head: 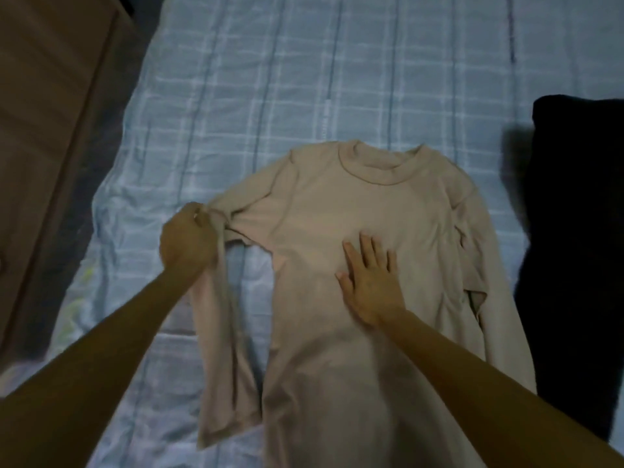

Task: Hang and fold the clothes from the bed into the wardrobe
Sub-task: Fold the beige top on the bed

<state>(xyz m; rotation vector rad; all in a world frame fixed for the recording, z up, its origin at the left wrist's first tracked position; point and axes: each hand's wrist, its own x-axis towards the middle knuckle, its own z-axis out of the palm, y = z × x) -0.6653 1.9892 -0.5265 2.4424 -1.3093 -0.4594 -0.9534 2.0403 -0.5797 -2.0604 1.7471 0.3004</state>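
Note:
A beige long-sleeved top (324,211) lies spread flat on the bed, its collar pointing away from me. My left hand (187,238) grips the left sleeve near its elbow bend, and the rest of that sleeve (223,383) hangs down toward me. My right hand (369,282) presses flat on the middle of the chest with fingers straight and spread. The right sleeve (486,265) lies folded along the right side of the body.
The bed carries a pale blue checked sheet (270,79). A dark garment (574,248) lies on the right side of the bed, next to the top. Brown wooden furniture (50,130) stands along the bed's left edge.

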